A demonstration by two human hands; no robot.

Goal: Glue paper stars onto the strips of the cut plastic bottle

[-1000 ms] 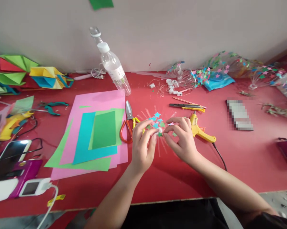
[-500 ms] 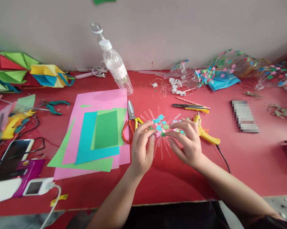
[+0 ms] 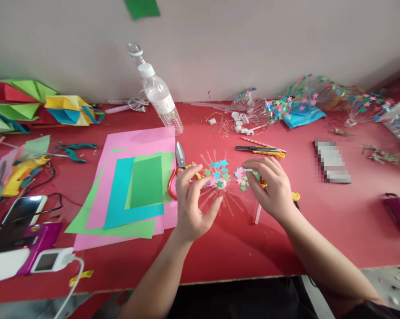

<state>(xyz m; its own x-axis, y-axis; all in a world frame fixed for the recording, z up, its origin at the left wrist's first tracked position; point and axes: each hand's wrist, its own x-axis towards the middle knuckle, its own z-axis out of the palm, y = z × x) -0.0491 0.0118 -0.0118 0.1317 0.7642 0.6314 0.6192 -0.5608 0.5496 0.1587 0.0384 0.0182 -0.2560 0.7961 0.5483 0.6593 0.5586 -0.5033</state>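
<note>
Clear plastic strips fan out on the red table, cut from what looks like a bottle bottom. Blue, pink and green paper stars cover their middle. My left hand is open at the left of these stars, its fingers curved and apart from the thumb. To their right lies a loose pile of small paper stars. My right hand reaches over this pile, fingers and thumb apart, with no held thing visible. It hides most of the yellow glue gun.
Left of my hands are scissors and stacked coloured paper. Behind stand a clear bottle and star-tipped plastic pieces. A box cutter lies beyond my right hand. Pliers and a phone are far left.
My hands have moved apart. The right one has shifted right over the loose star pile, now covering much of the glue gun; the left has drawn slightly left, its fingers wider.
</note>
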